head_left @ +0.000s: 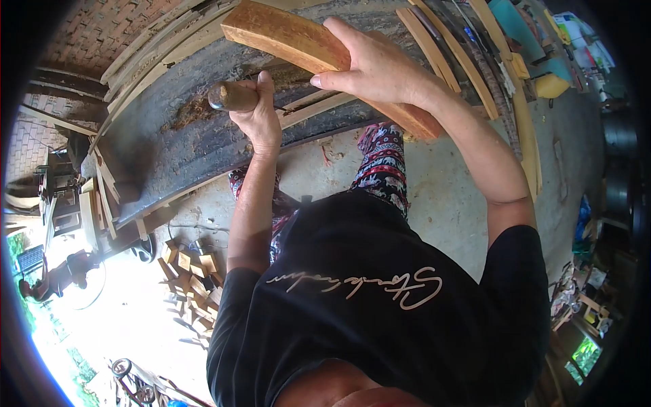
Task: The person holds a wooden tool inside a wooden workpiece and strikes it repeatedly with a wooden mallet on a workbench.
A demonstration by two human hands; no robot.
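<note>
My left hand is wrapped round a tool with a thick, rounded wooden handle. The butt of the handle points left, and the tool's working end is mostly hidden. My right hand grips a curved wooden block from above, thumb on the near side and fingers over the far side. The block slants from upper left to lower right, in front of the dark workbench. One end of it shows past my right wrist.
Long curved wooden strips lie along the bench's far left side. More boards lie at the upper right. Several cut wood blocks are heaped on the floor at lower left. A yellow object sits at right.
</note>
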